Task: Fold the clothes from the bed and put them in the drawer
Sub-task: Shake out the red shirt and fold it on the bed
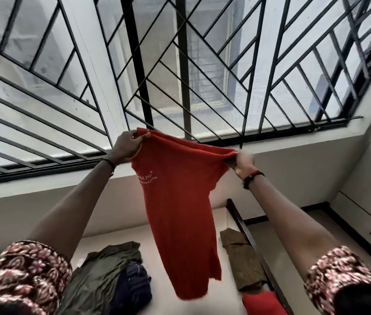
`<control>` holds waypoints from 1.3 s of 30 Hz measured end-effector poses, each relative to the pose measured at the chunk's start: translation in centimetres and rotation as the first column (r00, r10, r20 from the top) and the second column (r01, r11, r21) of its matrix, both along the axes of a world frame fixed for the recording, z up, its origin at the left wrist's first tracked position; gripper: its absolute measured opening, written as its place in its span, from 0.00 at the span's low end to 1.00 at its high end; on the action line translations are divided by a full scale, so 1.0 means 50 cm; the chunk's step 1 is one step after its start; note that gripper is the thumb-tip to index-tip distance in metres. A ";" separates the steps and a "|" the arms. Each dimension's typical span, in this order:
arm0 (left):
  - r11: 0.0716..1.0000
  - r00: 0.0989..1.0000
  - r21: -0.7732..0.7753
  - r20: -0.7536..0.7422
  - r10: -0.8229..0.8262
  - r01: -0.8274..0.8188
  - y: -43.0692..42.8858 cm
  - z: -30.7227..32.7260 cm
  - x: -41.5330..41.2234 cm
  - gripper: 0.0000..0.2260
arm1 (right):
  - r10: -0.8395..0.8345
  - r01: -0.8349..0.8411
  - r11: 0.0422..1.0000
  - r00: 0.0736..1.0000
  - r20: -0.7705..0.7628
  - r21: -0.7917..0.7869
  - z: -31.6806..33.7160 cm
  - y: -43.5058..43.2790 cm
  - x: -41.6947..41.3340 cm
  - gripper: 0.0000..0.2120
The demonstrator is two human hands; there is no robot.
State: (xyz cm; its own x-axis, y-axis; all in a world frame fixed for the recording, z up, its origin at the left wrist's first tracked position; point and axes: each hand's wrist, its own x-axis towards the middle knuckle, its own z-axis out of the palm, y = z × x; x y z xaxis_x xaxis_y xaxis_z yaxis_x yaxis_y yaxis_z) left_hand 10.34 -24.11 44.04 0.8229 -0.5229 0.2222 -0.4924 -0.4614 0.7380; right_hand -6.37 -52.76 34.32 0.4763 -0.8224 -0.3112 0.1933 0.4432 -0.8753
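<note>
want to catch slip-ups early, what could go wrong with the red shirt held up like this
The red shirt hangs only from pinches by the left hand and right hand at its top edge; if one slips, it may drop crumpled.
Its hem hangs near the olive garment and dark blue garment; laid on them, the fold could come out lumpy.

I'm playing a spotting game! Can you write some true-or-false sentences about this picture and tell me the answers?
1. The left hand and the right hand hold the red shirt up. True.
2. The shirt has white writing. True.
3. The shirt lies flat on the bed. False: it hangs in the air above the bed.
4. The window has no bars. False: black bars cross the window.
5. The green cloth is folded in a drawer. False: the green cloth lies crumpled on the bed.
</note>
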 end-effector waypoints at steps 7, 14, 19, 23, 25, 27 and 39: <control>0.997 0.974 -0.059 0.219 0.061 -0.049 -0.004 -0.008 0.015 0.16 | -0.032 0.036 0.999 0.990 0.136 -0.026 0.031 -0.034 0.049 0.19; 0.992 0.956 -0.121 0.285 0.066 -0.032 0.077 -0.198 -0.129 0.09 | 0.048 -0.040 0.995 0.995 0.084 -0.096 -0.113 0.020 -0.055 0.12; 0.997 0.981 0.051 0.186 -0.062 0.053 0.219 -0.518 -0.287 0.09 | 0.109 -0.229 0.914 0.933 -0.342 -0.334 -0.351 0.114 -0.217 0.14; 0.954 0.948 0.286 0.265 -0.173 0.094 0.341 -0.787 -0.420 0.15 | 0.203 -0.609 0.723 0.639 -0.742 -0.327 -0.606 0.173 -0.359 0.14; 0.931 0.943 0.342 0.250 -0.221 0.128 0.396 -0.892 -0.488 0.18 | 0.211 -0.724 0.620 0.525 -0.825 -0.303 -0.699 0.208 -0.436 0.12; 0.906 0.959 0.388 0.148 -0.240 0.167 0.455 -0.997 -0.555 0.18 | 0.266 -0.851 0.488 0.356 -0.896 -0.193 -0.790 0.241 -0.515 0.11; 0.786 0.801 0.598 -0.389 0.455 -0.156 0.565 -1.263 -0.817 0.11 | 0.238 -0.953 0.259 0.223 -0.945 -0.160 -0.994 0.319 -0.661 0.12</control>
State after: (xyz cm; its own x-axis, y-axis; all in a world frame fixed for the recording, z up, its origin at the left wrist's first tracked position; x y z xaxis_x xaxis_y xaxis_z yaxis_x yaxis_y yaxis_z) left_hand -30.51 4.13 -19.12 0.8690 -0.1292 -0.4776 0.1047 -0.8954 0.4328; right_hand -39.41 -36.79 -15.37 0.8254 -0.3908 -0.4073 -0.5598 -0.6590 -0.5023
